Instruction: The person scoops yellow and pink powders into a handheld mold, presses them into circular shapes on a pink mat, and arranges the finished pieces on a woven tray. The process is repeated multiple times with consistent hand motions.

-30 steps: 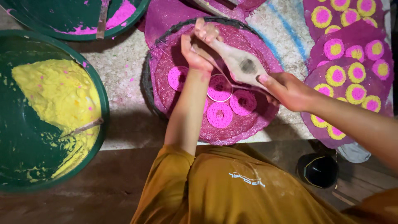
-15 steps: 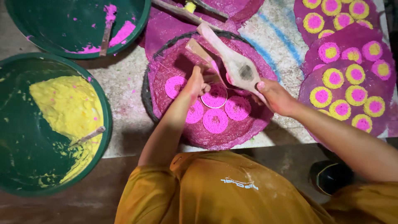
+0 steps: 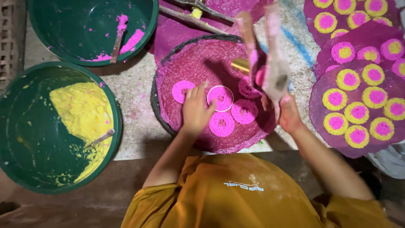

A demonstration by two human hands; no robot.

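Note:
A round woven tray (image 3: 168, 71) lined with magenta mesh holds several pink noodle-like discs (image 3: 222, 124). My left hand (image 3: 195, 108) rests flat on the mesh, fingers beside a white ring (image 3: 220, 98) set around one disc. Over the tray's right side my right hand (image 3: 289, 113) is raised and grips a wooden two-armed press (image 3: 270, 55) smeared with pink dough, with a brass cylinder (image 3: 240, 65) at its lower part. The press is blurred.
A green basin with yellow dough (image 3: 80, 114) and a stick sits at left. Another green basin (image 3: 90, 29) with pink dough remains is at top left. Magenta mats (image 3: 358, 67) with pink-and-yellow discs lie at right. My orange shirt fills the bottom.
My left hand has come down from the press onto the mesh beside the ringed disc. The press in my right hand has swung upright and to the right.

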